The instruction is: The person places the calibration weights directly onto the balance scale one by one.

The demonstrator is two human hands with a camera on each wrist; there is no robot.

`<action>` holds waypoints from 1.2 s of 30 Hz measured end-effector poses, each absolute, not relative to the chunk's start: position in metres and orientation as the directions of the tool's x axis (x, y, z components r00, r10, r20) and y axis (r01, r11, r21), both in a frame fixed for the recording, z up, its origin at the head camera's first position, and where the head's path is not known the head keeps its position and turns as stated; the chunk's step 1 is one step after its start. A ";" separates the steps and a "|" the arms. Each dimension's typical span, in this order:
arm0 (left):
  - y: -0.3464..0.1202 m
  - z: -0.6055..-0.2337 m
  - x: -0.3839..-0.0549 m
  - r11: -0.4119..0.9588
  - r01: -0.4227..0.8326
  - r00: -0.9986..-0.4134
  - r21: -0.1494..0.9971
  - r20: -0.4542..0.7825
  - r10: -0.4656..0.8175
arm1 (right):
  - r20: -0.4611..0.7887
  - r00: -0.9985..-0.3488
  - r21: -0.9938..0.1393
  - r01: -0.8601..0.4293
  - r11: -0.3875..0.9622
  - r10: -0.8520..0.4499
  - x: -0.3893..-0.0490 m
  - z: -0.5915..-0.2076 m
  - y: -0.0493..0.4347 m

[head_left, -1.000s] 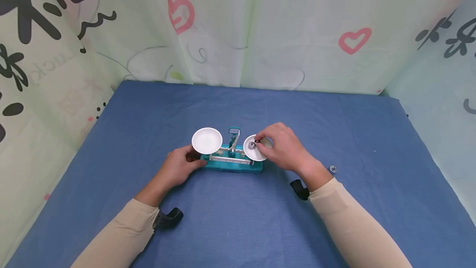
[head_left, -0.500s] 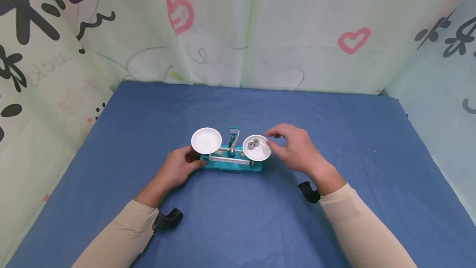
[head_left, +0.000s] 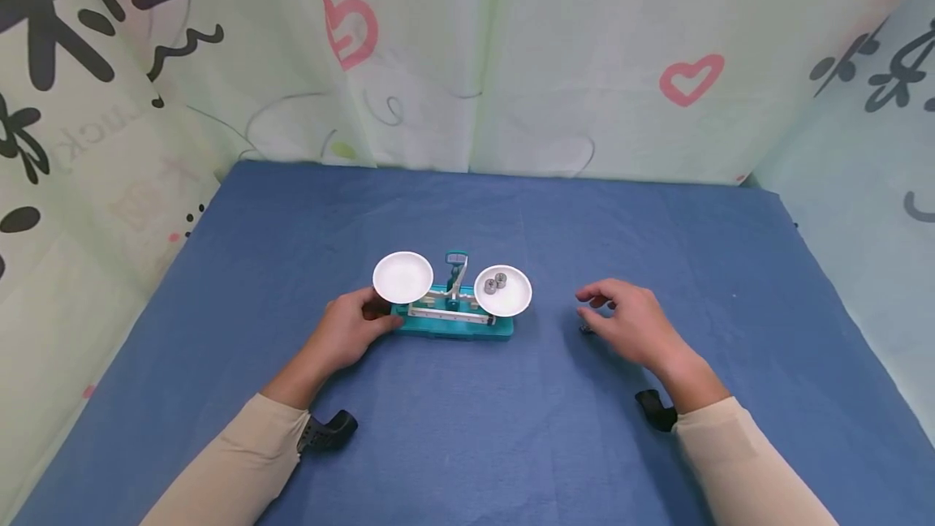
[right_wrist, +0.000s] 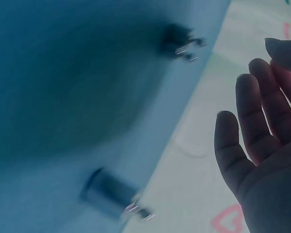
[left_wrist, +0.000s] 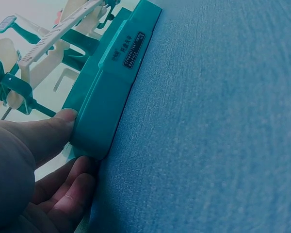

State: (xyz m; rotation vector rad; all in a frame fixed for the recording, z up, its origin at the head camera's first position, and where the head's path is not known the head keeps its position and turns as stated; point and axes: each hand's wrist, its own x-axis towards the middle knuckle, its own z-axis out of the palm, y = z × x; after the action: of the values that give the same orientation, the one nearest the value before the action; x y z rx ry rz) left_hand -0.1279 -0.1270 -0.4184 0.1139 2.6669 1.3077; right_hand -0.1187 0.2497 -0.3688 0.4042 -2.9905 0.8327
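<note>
A teal tabletop balance scale (head_left: 456, 329) stands on the blue cloth with two white pans. My left hand (head_left: 352, 326) grips the left end of its base, thumb on top and fingers curled against the end, as the left wrist view shows. Two small metal weights (head_left: 491, 286) sit in the right pan (head_left: 517, 300); nothing lies in the left pan (head_left: 402, 278). My right hand (head_left: 634, 321) hovers right of the scale with relaxed fingers, holding nothing. Below it the right wrist view shows a small weight (right_wrist: 174, 41) and a larger knobbed weight (right_wrist: 109, 191), both blurred.
Blue cloth (head_left: 453, 445) covers the table. Pale printed curtains (head_left: 584, 47) with hearts and black lettering enclose the back and sides. A black wrist strap (head_left: 329, 430) is on the left wrist, and another (head_left: 656, 411) on the right.
My right hand has let go of a weight in the right pan, then moved right and toward me, away from the scale. The left hand stays on the base.
</note>
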 end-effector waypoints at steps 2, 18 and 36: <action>-0.127 -0.418 -0.128 0.615 -0.007 -0.983 0.789 -0.119 0.142 | 0.055 -0.969 -0.504 -0.236 0.831 -0.242 -0.116 -0.372 0.256; -0.127 -0.417 -0.127 0.623 -0.017 -0.980 0.782 -0.135 0.143 | -0.074 -0.953 -0.423 -0.237 0.875 -0.294 -0.116 -0.388 0.267; -0.127 -0.416 -0.128 0.627 -0.002 -0.979 0.779 -0.129 0.156 | -0.066 -0.942 -0.379 -0.282 0.881 -0.330 -0.120 -0.390 0.262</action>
State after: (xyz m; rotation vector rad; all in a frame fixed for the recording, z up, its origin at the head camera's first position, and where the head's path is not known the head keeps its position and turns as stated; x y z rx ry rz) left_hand -0.1281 -0.1272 -0.4161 0.1275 2.6645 1.2756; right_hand -0.1196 0.2622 -0.3900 0.5181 -3.1717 0.6070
